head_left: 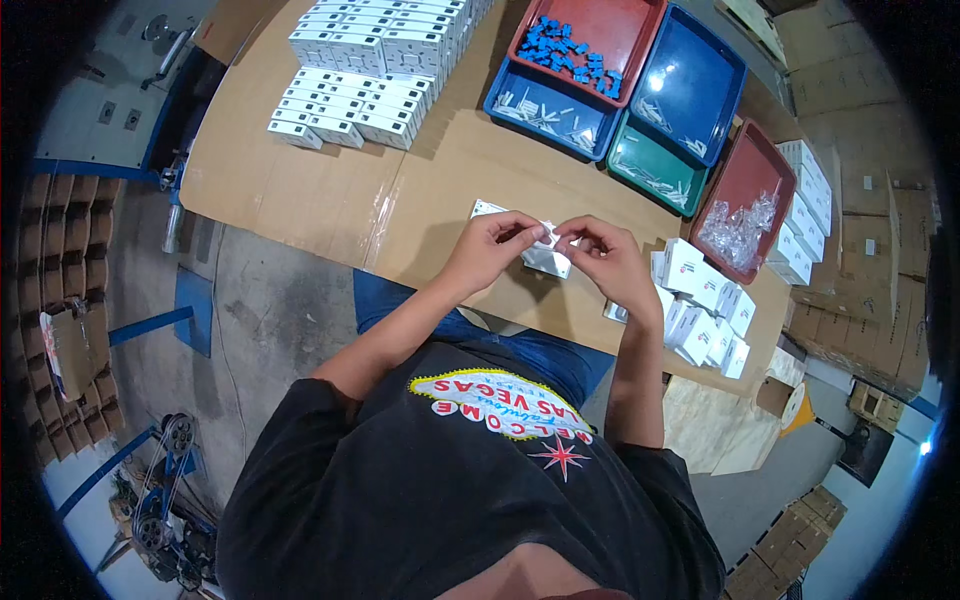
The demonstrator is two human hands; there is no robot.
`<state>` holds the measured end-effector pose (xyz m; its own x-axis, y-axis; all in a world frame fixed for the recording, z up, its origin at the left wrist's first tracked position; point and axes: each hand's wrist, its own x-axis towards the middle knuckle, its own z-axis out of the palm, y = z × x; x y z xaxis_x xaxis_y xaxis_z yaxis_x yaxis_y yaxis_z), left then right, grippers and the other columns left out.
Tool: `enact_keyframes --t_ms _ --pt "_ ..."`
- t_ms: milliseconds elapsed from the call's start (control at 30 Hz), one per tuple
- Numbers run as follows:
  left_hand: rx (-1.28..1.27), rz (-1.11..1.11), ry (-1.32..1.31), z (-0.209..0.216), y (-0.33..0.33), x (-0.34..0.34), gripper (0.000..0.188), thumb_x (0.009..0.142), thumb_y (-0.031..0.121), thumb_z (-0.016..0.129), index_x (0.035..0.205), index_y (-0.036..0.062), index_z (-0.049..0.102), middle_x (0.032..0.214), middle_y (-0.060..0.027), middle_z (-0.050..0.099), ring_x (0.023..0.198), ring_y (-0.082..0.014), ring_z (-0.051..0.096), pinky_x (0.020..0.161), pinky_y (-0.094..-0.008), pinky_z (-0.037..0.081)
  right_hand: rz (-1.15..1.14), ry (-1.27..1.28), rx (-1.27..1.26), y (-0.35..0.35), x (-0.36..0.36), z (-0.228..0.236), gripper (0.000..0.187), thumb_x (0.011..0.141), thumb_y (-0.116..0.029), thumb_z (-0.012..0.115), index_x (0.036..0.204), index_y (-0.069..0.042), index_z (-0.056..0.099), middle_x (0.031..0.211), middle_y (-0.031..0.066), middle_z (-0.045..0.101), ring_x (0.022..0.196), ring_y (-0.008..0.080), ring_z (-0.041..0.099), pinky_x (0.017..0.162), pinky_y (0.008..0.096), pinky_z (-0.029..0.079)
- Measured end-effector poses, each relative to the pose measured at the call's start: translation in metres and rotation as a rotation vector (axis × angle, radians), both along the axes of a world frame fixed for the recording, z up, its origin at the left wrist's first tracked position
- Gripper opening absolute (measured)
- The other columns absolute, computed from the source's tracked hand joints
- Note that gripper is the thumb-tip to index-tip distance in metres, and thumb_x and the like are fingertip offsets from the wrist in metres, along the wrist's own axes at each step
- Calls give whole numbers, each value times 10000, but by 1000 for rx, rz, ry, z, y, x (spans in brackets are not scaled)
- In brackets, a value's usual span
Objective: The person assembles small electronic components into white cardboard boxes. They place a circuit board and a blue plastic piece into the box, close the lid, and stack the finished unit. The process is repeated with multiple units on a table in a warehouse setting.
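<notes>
Near the front edge of the table, a small white box (546, 263) sits under my fingertips. My left hand (492, 250) has thumb and index finger pinched together just above it. A small whitish piece shows at that pinch, too small to name. From the other side my right hand (610, 262) comes in, its thumb and fingertips also pressed together close to the same spot. What it grips is hidden by the fingers. Part of another white surface shows behind my left fingers.
White boxes (400, 100) are stacked at the far left. Trays hold blue pieces (565, 50), white sticks in a blue tray (497, 88) and a green tray (688, 205), and clear plastic bags (740, 228). Loose white boxes (700, 305) lie right of my right hand.
</notes>
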<state>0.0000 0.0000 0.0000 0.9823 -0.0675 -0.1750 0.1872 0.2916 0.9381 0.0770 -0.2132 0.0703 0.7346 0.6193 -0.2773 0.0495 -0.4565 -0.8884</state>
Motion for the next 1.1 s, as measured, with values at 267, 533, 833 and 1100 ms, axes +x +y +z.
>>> enact_keyframes --t_ms 267,533,833,1100 --pt "-10 117 -20 6 -2 -5 184 1033 109 653 1141 -29 708 1085 -78 746 1019 -132 690 912 -284 545 -184 23 145 9 -9 0 238 913 -61 735 1148 -19 725 873 -29 696 673 3 484 585 203 391" --pt "89 129 -81 21 -5 -4 186 1015 95 672 1159 -16 712 1090 -68 751 1010 -119 687 899 -276 539 -243 -33 98 11 -15 5 148 899 -64 737 1039 -21 754 828 -31 686 662 11 495 579 212 392" --pt "186 132 -132 26 -4 -5 174 976 73 717 1126 -6 751 1075 -64 761 984 -118 683 893 -278 529 -301 -112 126 11 -21 0 83 878 -67 745 942 -15 732 722 -32 626 622 26 458 544 233 358" --pt "149 160 -163 29 -7 -5 178 988 101 706 1121 -6 754 1024 -49 765 938 -102 681 854 -263 534 -314 -135 202 16 -24 11 95 884 -34 739 978 -33 728 822 -26 651 632 20 456 540 217 347"
